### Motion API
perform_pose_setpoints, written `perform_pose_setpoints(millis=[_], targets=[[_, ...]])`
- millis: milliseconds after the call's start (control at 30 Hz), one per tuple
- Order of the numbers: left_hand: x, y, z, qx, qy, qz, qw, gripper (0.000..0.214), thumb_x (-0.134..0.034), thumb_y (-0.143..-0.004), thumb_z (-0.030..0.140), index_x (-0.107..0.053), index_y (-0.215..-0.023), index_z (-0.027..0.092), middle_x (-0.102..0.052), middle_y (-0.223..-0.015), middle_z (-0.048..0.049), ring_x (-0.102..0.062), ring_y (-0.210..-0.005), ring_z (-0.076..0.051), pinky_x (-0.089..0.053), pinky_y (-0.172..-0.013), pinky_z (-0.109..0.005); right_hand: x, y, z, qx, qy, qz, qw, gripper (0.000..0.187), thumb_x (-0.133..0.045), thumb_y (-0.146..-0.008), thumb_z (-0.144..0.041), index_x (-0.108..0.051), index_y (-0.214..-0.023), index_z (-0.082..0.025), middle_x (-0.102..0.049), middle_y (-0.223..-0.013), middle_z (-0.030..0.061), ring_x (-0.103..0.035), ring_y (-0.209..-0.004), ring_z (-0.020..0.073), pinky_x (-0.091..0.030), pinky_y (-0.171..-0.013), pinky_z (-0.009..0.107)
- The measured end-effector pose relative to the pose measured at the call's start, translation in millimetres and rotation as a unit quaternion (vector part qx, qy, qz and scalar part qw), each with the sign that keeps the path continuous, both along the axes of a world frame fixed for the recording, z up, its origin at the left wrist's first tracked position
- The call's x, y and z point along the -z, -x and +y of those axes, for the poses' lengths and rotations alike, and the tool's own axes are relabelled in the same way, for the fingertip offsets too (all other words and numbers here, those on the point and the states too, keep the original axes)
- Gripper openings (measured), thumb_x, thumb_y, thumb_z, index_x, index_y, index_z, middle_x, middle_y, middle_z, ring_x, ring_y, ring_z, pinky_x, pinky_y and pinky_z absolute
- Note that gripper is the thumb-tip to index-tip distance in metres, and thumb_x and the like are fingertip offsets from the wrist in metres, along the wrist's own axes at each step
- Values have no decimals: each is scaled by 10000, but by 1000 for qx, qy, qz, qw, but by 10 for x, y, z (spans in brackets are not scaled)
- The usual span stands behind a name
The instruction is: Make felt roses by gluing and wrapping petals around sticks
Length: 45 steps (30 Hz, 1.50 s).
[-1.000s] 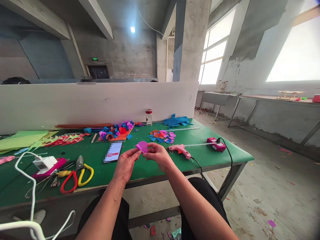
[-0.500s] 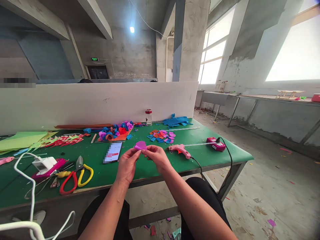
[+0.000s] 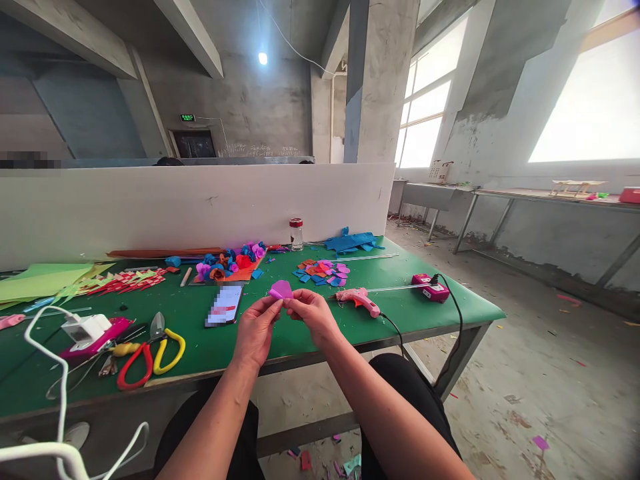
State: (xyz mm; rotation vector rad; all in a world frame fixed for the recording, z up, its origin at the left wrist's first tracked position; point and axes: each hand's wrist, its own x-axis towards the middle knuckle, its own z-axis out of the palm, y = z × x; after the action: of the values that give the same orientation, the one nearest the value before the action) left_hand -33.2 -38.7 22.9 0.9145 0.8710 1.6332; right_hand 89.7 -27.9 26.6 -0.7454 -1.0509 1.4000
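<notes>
Between my two hands is a small purple paper petal (image 3: 282, 289), its lower edge rolled. My left hand (image 3: 257, 325) pinches it from the left with thumb and fingers. My right hand (image 3: 313, 315) grips its right side, the fingertips of both hands nearly touching. Just right of my right hand lies a pink glue gun (image 3: 361, 300) on the green table. Behind the hands is a loose pile of cut paper petals (image 3: 323, 272) in orange, blue and purple. Finished-looking paper flowers (image 3: 230, 261) lie in a cluster further left.
A phone (image 3: 223, 305), red-and-yellow-handled pliers (image 3: 158, 327) and a pink power strip with a white charger (image 3: 87, 328) lie to the left. A glass jar (image 3: 296, 235) and blue paper (image 3: 351, 243) stand near the white partition (image 3: 200, 207). A pink socket block (image 3: 431, 288) sits right.
The purple petal stays between both hands, its lower edge turned slightly. The hands hold almost the same place; the view has shifted very little.
</notes>
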Motion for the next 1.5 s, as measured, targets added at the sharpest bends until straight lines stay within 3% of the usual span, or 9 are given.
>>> perform_pose_setpoints(millis=[300,533,800,967,1100,1500], targets=[[31,-31,17,-18,-27,-1,999,299,-896,-487,312,-736,-693,165,-666,-697,-1,-506,-632,-106,-388,-632,-253,29,41,-15,16,-45,-18,999,220,-732,-599,-349,-620,-715,-199,-591,-643,-24,-512,-577,112,-399,-569,243],[26,-7,12,-21,-21,-16,999,298,-900,-496,310,-708,-665,156,-628,-681,16,-485,-623,-86,-393,-622,-226,106,66,30,58,-128,-91,986,188,-690,-643,-300,-622,-793,-211,-673,-771,7,-615,-698,160,-498,-686,284],[18,18,20,-31,-10,-29,999,313,-905,-485,299,-707,-685,162,-648,-697,14,-524,-622,-89,-408,-610,-228,112,64,-11,111,-166,-186,962,70,-637,-730,-289,-631,-771,-232,-702,-773,13,-644,-690,184,-517,-678,312],[2,78,21,37,-5,-10,999,318,-896,-529,295,-767,-790,166,-698,-780,-32,-572,-704,-120,-439,-638,-232,105,10,22,74,-156,-139,975,136,-696,-717,-327,-625,-781,-231,-710,-750,17,-682,-693,201,-530,-678,320],[15,126,30,60,-10,26,998,274,-886,-560,315,-780,-756,154,-709,-776,-56,-575,-699,-131,-452,-633,-240,129,-50,64,35,-126,-119,984,290,-779,-667,-404,-598,-809,-229,-726,-740,19,-706,-711,214,-537,-701,331],[-8,72,27,6,8,12,1000,350,-926,-457,346,-779,-705,146,-675,-673,-32,-525,-615,-108,-441,-600,-244,146,-107,89,-28,-117,-123,985,427,-812,-629,-334,-595,-981,-232,-727,-781,10,-704,-748,198,-533,-715,317]])
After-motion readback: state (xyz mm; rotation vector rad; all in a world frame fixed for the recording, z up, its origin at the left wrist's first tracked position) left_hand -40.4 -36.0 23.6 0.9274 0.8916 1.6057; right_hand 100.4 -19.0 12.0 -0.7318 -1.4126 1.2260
